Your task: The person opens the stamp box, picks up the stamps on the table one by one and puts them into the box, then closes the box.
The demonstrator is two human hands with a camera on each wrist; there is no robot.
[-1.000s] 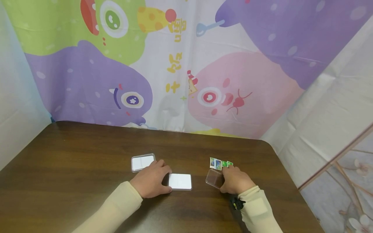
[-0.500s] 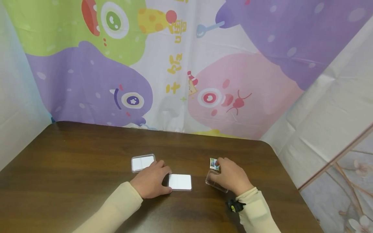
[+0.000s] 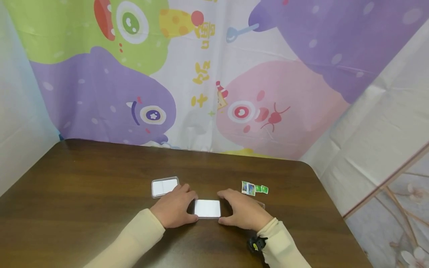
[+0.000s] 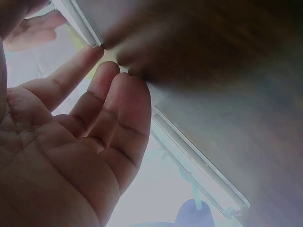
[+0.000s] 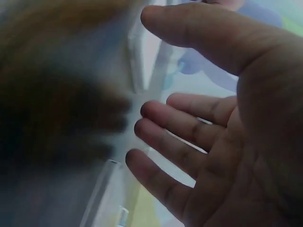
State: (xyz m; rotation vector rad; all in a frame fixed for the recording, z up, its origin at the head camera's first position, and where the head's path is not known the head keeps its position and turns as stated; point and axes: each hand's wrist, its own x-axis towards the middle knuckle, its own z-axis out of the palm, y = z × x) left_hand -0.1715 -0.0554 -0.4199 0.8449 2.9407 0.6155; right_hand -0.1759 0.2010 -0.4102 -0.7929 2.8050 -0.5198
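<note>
Two white-filled clear rectangular plastic cases (image 3: 207, 218), one half-hidden clear plastic piece (image 3: 262, 205), two small green cards (image 3: 258, 188), two blue-patterned cards (image 3: 251, 189), two bare hands (image 3: 175, 207), one brown wooden bench (image 3: 100, 175).

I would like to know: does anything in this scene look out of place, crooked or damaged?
Mainly the backdrop: its cartoon faces and yellow lettering are turned sideways. On the table, the left case lies slightly slanted, unlike the straighter middle case. I see nothing spilled or broken.

From here I make out a clear, smooth plastic case (image 3: 207, 209), a satiny wood-grain desk (image 3: 110, 167) and creased cloth backdrop (image 3: 192, 128).
</note>
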